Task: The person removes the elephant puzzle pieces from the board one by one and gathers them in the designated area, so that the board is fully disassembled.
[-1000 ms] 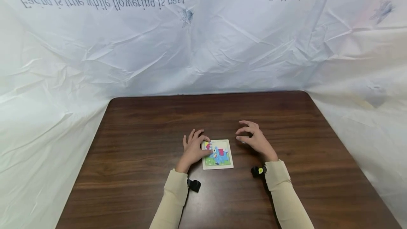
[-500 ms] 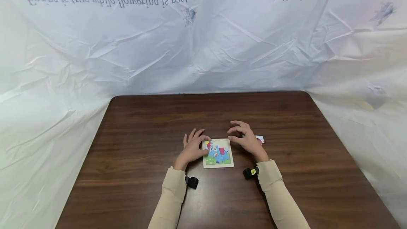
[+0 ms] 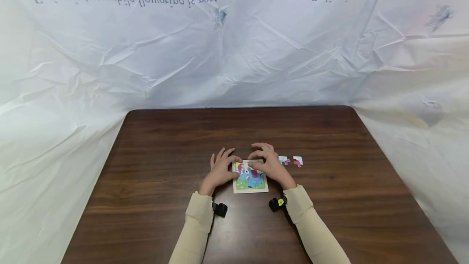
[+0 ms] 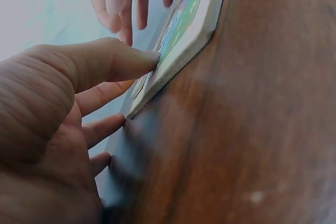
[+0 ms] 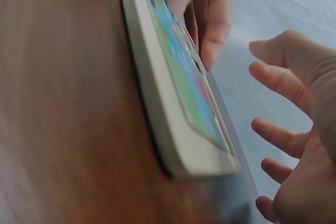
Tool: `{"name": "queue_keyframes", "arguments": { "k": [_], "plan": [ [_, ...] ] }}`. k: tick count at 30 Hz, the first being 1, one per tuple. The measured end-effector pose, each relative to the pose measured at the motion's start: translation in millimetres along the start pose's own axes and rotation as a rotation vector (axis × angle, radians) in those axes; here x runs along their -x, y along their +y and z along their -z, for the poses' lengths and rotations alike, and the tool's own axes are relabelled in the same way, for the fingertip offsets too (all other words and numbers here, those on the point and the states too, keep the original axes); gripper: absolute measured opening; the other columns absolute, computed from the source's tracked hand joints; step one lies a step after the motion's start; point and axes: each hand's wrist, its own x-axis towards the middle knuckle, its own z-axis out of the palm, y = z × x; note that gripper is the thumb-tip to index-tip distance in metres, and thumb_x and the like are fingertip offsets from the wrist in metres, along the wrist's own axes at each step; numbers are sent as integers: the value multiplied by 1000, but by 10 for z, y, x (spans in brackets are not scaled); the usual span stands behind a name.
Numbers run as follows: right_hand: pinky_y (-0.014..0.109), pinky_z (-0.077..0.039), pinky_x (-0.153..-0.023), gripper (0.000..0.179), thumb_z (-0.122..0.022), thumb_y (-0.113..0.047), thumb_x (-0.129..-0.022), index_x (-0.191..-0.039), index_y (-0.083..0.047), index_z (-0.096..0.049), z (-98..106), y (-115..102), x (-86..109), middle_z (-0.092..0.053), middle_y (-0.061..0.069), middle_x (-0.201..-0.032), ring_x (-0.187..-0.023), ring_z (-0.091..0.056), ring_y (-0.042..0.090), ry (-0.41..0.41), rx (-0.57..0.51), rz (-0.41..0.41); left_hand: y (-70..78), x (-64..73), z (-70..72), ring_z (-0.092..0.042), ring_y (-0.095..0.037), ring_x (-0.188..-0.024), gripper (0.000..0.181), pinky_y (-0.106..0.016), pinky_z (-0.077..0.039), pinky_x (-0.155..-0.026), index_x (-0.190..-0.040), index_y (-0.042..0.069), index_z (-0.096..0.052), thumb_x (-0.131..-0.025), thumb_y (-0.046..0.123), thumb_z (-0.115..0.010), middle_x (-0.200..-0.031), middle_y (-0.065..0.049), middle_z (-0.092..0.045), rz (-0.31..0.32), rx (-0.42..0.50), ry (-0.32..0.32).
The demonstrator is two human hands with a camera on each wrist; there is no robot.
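Observation:
A small square jigsaw puzzle board (image 3: 250,191) lies flat on the table, its pale frame round a picture of a blue animal on green. Pale bare backing shows along the picture's top edge. My left hand (image 3: 221,171) holds the board's upper left corner, thumb over the left rim and index finger at the far edge. In the left wrist view its thumb (image 4: 118,64) presses on the rim. Over the board's upper right part hovers my right hand (image 3: 269,164), fingers spread and bent. The right wrist view shows nothing between its thumb and fingers.
Two loose jigsaw pieces, one blue and pink (image 3: 283,159) and one white and pink (image 3: 298,161), lie on the brown wooden table (image 3: 165,166) right of the right hand. White printed sheeting (image 3: 176,64) hangs behind the table and along its sides.
My right hand has moved left from beside the board to over its upper right part, uncovering the two loose pieces. The left hand has stayed at the board's corner.

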Motion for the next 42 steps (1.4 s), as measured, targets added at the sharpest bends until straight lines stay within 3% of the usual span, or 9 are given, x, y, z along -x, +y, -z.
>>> {"name": "queue_keyframes", "arguments": {
  "k": [13, 27, 35, 42],
  "plan": [
    [72, -2, -107, 7, -81, -22, -88, -93, -19, -77, -153, -42, 6, -44, 18, -150, -145, -12, 47, -112, 86, -32, 8, 42, 13, -9, -39, -152, 34, -67, 5, -114, -121, 17, -69, -88, 13, -76, -161, -14, -33, -11, 0, -22],
    [70, -2, -107, 13, -79, -13, -89, -80, -19, -71, -222, -117, -55, -45, 17, -148, -144, -16, 43, -100, 83, -22, -3, 50, 30, -10, -38, -153, 38, -65, 7, -115, -122, 13, -61, -88, 13, -77, -159, -13, -36, -8, 39, -7],
    [69, -5, -106, 9, -78, -15, -90, -86, -20, -71, -165, -108, -82, -45, 15, -148, -142, -19, 41, -102, 97, 11, -14, 66, 56, -10, -37, -153, 43, -64, 6, -116, -125, 9, -61, -86, 14, -78, -160, -12, -35, 3, 34, 0],
    [71, -3, -106, 4, -76, -17, -92, -90, -17, -72, 30, -68, -8, -45, 19, -149, -143, -17, 44, -54, 44, 44, 16, 56, 42, -11, -36, -153, 43, -64, 4, -116, -125, 8, -64, -85, 16, -79, -159, -12, -36, 9, 13, 1]
  ]
}}
